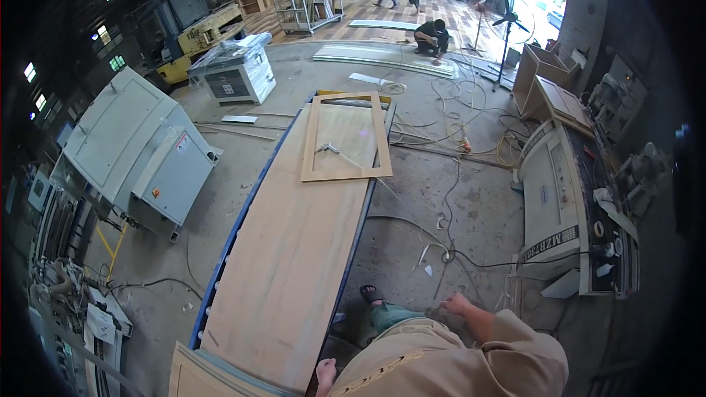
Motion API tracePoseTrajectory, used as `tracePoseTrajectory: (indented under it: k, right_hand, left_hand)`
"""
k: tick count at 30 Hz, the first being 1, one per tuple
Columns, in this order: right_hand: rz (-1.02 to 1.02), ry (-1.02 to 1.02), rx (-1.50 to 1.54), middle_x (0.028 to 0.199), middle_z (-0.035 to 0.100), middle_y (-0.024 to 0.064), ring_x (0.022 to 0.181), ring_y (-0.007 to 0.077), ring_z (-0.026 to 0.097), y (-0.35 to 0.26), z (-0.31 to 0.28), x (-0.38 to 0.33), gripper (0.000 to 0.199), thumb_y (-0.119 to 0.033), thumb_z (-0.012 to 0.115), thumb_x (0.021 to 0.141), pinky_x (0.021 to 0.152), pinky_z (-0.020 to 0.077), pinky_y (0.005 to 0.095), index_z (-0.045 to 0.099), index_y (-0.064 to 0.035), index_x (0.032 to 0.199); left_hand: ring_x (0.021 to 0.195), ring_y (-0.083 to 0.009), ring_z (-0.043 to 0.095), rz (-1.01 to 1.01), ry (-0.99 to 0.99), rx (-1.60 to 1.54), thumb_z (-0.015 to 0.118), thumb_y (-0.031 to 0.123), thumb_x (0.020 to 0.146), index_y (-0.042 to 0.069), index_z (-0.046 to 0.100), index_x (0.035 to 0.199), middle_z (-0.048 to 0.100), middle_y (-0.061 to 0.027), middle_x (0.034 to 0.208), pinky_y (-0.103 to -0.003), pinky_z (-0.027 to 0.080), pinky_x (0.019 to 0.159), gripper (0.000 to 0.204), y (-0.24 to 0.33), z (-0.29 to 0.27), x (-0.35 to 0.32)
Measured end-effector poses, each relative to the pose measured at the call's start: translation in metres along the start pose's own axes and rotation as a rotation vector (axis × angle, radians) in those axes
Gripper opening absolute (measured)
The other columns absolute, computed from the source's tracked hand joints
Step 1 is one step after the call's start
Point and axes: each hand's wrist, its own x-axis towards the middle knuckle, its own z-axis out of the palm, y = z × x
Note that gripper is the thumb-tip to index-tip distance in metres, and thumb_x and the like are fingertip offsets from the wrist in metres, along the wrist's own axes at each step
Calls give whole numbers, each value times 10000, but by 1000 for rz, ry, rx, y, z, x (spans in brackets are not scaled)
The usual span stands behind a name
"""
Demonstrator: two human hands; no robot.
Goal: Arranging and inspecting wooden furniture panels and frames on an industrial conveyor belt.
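To your left a big grey machine [136,147] stands on the floor, well apart from the long blue-edged desk [197,332] before you. Along that desk lies a pale wooden panel [283,250], covering most of its top and reaching down to your near end. Flat over the panel's far part is a rectangular wooden frame [346,175], its right side jutting past the panel's edge. Below on your left, a framed wooden board [193,375] sits at the desk's near corner; only part of it shows.

Your left hand [326,371] is low, just beside the panel's right edge; you cannot tell from here whether it touches. Your right hand [456,303] is held out to the right, above the floor and away from the desk. Inside the frame's opening, toward its near left, rests a silver pistol-shaped tool [329,148], out of both hands. The fingers of each hand look bent inward; how far open they are is too small to tell, and nothing shows in their hold.
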Motion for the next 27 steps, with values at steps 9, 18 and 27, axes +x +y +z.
tracePoseTrajectory:
  k: [9, 18, 27]
  right_hand:
    - [527, 84, 791, 1124, 804, 175, 1073, 317, 769, -9, 45, -85, 418, -425, 718, 936, 965, 598, 426, 820, -92, 1167]
    - [564, -55, 919, 933, 812, 138, 760, 222, 780, 27, 2, -45, 371, -350, 730, 927, 776, 631, 381, 812, -25, 1085]
    - [415, 189, 943, 942, 812, 143, 869, 262, 787, 130, -50, 73, 341, -353, 714, 939, 841, 615, 400, 810, -62, 1088]
  left_hand:
    - [979, -243, 742, 64, -190, 198, 750, 351, 965, 49, 800, 1074, 792, -130, 1033, -398, 575, 890, 325, 14, 9, 13]
    - [712, -145, 633, -88, -111, -44, 662, 244, 1036, 91, 704, 1146, 671, -30, 844, -312, 502, 576, 192, 75, 11, 56]
    - [699, -120, 658, -179, -31, -232, 657, 290, 1060, 50, 716, 1181, 712, -39, 916, -265, 501, 562, 275, 160, 88, 34]
